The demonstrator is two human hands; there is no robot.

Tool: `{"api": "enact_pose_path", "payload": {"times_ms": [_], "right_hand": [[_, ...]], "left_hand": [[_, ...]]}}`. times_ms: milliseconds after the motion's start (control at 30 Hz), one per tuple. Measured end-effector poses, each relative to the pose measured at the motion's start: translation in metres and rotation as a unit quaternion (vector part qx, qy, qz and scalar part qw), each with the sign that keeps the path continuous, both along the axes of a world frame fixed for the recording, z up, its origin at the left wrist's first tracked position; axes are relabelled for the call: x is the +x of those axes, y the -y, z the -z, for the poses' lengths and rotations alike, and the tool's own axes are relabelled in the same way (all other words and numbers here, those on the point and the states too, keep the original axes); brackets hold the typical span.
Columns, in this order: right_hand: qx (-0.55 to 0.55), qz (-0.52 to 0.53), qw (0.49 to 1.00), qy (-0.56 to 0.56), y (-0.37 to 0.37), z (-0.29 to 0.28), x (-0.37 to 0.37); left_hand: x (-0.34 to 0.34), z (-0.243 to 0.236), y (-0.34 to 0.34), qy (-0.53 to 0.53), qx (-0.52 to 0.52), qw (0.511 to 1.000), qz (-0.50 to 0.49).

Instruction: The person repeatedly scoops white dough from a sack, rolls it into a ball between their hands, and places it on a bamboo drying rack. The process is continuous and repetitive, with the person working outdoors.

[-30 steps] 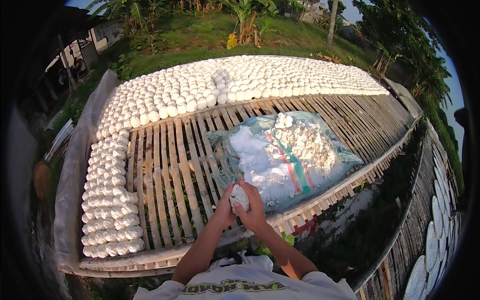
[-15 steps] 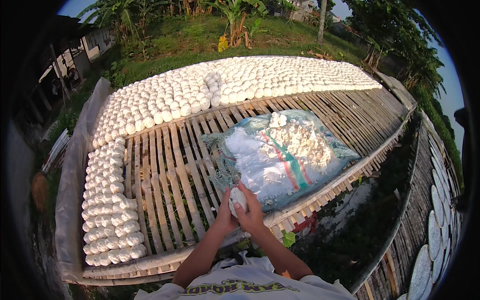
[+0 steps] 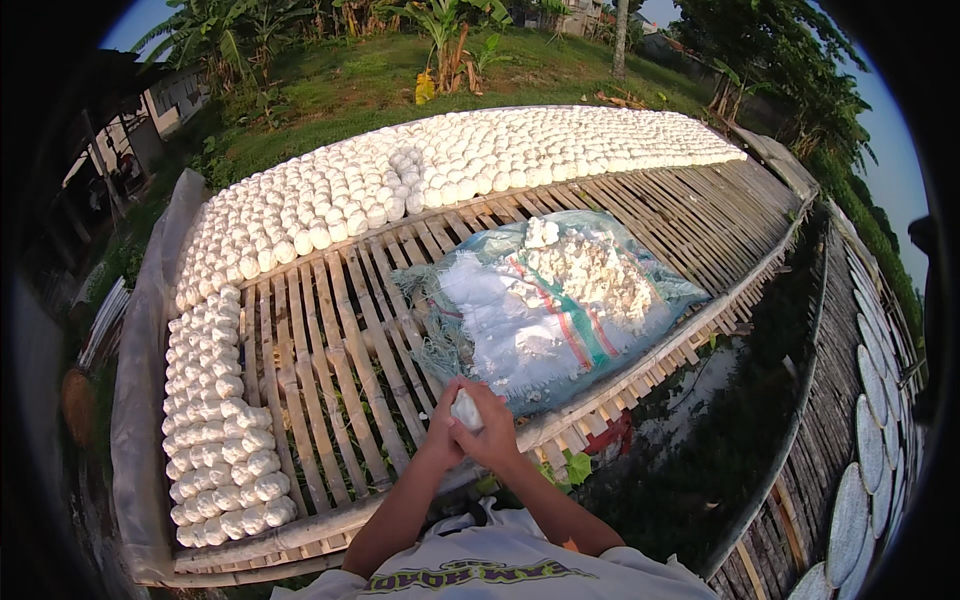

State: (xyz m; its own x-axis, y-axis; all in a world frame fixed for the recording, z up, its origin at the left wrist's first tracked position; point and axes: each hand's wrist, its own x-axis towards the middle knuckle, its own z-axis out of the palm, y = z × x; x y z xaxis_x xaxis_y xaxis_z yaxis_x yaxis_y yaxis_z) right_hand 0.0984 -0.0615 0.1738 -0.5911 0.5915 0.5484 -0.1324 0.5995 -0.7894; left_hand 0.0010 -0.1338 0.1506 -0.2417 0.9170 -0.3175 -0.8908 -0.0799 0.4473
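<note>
Outdoors in sunlight, I have a long table of bamboo slats point(image 3: 722, 205) spread across my view, its edges bowed by the lens. Nearest to me is the wearer's pale shirt point(image 3: 600, 572) with dark print across it, the two forearms reaching forward from it. Low in the middle, I see the left hand point(image 3: 440, 437) and the right hand point(image 3: 492, 432) pressed together, both clasped around a white lump point(image 3: 466, 410); its top shows between them, and the rest is hidden from me by the fingers. That lump sits at the table's near side, by the frayed corner of a sack point(image 3: 495, 325) that lies flat on the slats. The sack is white and blue-green with red and green stripes, and a heap of crumbly white pieces point(image 3: 590, 272) covers its farther right part. Off to my right, grey-white discs point(image 3: 852, 510) rest on a second slatted rack point(image 3: 790, 485). Along the left end of the table I have short rows of white balls point(image 3: 215, 440), with a bunched plastic sheet point(image 3: 145, 390) beyond them at the edge. More white balls pack the far side in a wide band. Past that come grass point(image 3: 340, 75), a banana plant point(image 3: 445, 40) and a building point(image 3: 178, 98) at upper left.
</note>
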Motion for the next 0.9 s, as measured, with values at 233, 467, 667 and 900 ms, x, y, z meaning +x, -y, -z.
{"api": "enact_pose_path", "payload": {"times_ms": [233,467,667,900], "right_hand": [[-0.033,-0.062,0.998,0.005,-0.009,0.008,-0.005],[-0.064,0.062,0.996,-0.025,0.024,0.001,-0.012],[-0.063,-0.094,0.993,-0.037,0.022,0.002,0.0],[-0.076,0.018,0.997,0.027,0.03,0.013,-0.024]], "left_hand": [[0.009,0.016,-0.007,0.028,-0.031,0.993,-0.114],[0.014,0.011,0.01,0.065,0.014,0.991,-0.118],[0.009,0.015,0.031,0.049,-0.009,0.997,-0.061],[-0.004,0.016,0.017,0.017,-0.059,0.99,-0.124]]}}
